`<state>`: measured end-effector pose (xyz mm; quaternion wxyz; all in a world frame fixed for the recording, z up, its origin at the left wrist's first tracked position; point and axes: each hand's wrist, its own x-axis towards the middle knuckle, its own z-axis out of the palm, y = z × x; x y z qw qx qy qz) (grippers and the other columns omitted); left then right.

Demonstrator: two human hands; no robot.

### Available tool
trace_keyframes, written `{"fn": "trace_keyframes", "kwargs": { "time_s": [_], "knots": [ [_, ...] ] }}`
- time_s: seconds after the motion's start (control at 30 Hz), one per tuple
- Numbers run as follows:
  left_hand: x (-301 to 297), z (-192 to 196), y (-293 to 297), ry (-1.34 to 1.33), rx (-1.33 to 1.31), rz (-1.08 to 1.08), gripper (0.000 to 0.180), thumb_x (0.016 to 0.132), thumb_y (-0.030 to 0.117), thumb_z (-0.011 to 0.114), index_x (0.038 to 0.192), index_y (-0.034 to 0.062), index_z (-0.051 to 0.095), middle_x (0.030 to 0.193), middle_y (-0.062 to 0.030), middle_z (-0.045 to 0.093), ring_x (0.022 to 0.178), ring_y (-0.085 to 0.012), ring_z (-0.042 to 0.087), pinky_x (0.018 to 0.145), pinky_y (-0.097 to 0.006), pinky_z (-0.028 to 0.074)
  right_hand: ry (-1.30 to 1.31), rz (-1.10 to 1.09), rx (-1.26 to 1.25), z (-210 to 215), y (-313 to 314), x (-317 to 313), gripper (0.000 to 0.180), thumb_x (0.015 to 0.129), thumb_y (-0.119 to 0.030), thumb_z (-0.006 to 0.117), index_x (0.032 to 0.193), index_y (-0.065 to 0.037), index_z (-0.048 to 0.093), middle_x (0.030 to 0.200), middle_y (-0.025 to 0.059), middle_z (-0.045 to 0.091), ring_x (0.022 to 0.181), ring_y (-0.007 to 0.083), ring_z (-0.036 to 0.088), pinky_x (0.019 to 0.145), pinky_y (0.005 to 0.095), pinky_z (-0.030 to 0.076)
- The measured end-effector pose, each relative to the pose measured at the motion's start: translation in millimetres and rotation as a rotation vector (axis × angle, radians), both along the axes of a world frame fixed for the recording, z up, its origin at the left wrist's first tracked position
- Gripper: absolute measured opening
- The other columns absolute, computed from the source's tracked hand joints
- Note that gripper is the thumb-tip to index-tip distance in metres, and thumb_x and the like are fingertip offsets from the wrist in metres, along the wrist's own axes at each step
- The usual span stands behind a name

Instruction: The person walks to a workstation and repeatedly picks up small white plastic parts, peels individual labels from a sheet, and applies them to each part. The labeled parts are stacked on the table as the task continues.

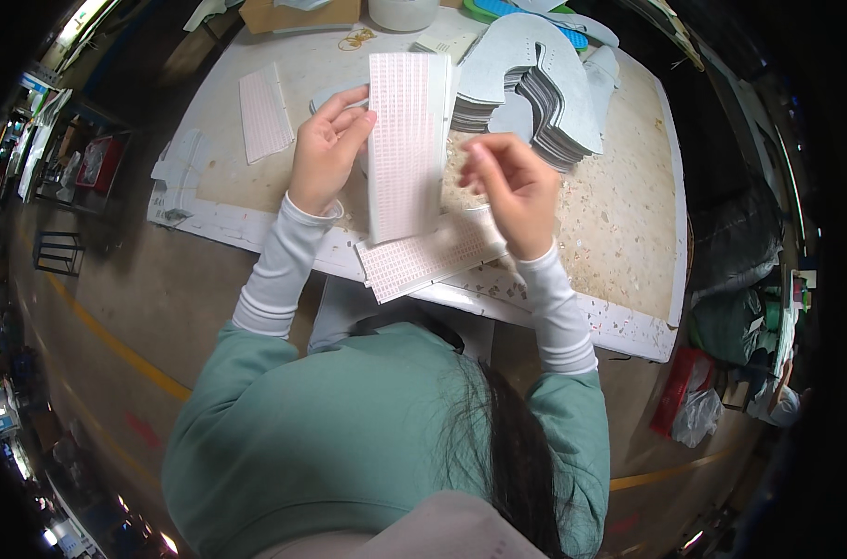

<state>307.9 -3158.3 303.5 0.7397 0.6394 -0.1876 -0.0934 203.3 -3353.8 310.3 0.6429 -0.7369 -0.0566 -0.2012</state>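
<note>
My left hand point(332, 144) grips the left edge of an upright sheet of small printed labels point(407, 149), thumb in front and fingers behind. More pale sheet edges show behind its right side. To the right, my right hand point(514, 189) hovers apart from the sheet, its fingers loosely curled and slightly blurred, with nothing visible in them. Below, near the table's front edge, lies a small pile of similar label sheets point(433, 253), set at a slant. Another label sheet point(266, 114) lies on the table to the left.
Curved grey cut pieces stand in a tall stack point(559, 116) at the back right of the worn table point(619, 252). A white tub point(403, 13) and a cardboard box point(300, 15) sit at the far edge. Beige scraps litter the right side; a yellow cord point(356, 39) lies behind.
</note>
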Motion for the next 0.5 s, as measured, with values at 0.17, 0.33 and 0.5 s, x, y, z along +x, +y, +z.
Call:
{"fn": "trace_keyframes", "kwargs": {
  "time_s": [0.17, 0.33, 0.5],
  "knots": [
    [-10, 12, -7, 0.047, -0.151, -0.034, 0.039, 0.096, 0.009, 0.054, 0.131, -0.0043, 0.046, 0.11, -0.0153, 0.067, 0.1, -0.0154, 0.064, 0.087, -0.029, 0.053, -0.022, -0.126, -0.109, -5, 18, 9, 0.03, 0.088, -0.005, 0.066, 0.116, 0.002, 0.061, 0.099, 0.0052, 0.063, 0.08, 0.009, 0.062, 0.071, 0.0208, 0.05],
    [-9, 14, -7, 0.069, -0.193, -0.096, 0.038, 0.096, 0.009, 0.053, 0.131, -0.0038, 0.046, 0.109, -0.0145, 0.067, 0.1, -0.0155, 0.064, 0.088, -0.028, 0.052, -0.036, -0.161, -0.08, -12, 12, 12, 0.032, 0.079, -0.01, 0.075, 0.109, -0.004, 0.065, 0.095, 0.0032, 0.061, 0.075, 0.0088, 0.06, 0.062, 0.0205, 0.048],
    [-9, 15, -10, 0.064, -0.201, -0.12, 0.04, 0.095, 0.009, 0.054, 0.132, -0.0026, 0.046, 0.108, -0.0132, 0.067, 0.1, -0.0153, 0.064, 0.087, -0.028, 0.052, 0.046, -0.086, 0.011, -16, 8, 12, 0.028, 0.08, -0.011, 0.076, 0.105, -0.004, 0.065, 0.087, -0.0002, 0.063, 0.071, 0.0044, 0.056, 0.06, 0.0183, 0.044]
  ]
}}
